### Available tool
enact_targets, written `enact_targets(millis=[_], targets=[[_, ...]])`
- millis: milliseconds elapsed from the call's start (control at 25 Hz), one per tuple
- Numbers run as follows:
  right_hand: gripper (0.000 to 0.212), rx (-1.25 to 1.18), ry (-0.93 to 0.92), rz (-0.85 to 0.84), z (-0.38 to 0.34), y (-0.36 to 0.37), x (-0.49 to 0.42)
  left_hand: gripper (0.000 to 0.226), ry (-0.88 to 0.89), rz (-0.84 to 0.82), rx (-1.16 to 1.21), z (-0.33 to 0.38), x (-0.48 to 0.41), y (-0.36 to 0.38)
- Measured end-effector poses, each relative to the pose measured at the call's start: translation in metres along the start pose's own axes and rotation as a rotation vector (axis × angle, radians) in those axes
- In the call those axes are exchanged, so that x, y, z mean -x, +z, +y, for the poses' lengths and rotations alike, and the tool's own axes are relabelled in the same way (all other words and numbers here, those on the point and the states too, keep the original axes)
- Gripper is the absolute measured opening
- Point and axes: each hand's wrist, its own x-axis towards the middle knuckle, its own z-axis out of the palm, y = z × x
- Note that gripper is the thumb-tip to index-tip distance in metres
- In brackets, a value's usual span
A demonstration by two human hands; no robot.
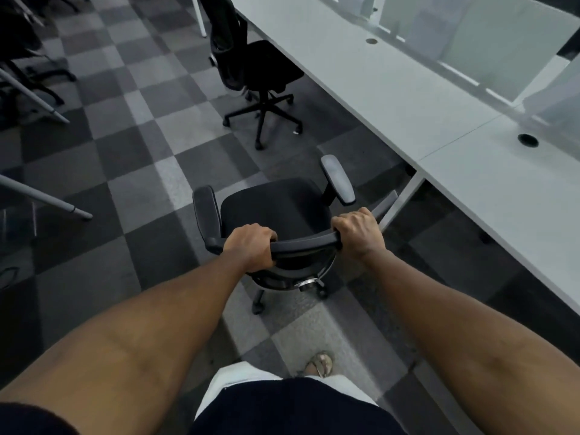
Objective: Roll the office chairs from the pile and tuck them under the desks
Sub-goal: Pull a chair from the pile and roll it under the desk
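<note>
A black office chair [276, 208] with grey armrests stands in front of me on the checkered carpet, its seat facing away. My left hand [251, 246] and my right hand [359, 233] both grip the top bar of its backrest. The chair sits just left of the white desk [470, 171], close to a slanted desk leg. A second black chair [251, 67] stands farther ahead, its seat partly under the same desk row.
Grey table legs [47, 202] slant in from the left. More dark chairs [22, 67] crowd the far left corner. Frosted dividers [502, 42] run along the desks, with cable holes in the tops. Open carpet lies between the two rows.
</note>
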Motion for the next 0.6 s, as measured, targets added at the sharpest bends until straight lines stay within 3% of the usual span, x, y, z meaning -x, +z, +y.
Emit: enact_targets(millis=[320,600], targets=[[0.026,0.0,-0.031,-0.028,0.07,-0.012,-0.09,0.019,-0.016,0.024,0.081,0.014,-0.089,-0.027],[0.025,0.005,0.049,-0.032,0.095,-0.014,-0.182,0.022,0.046,0.048,0.071,-0.024,-0.185,-0.066]])
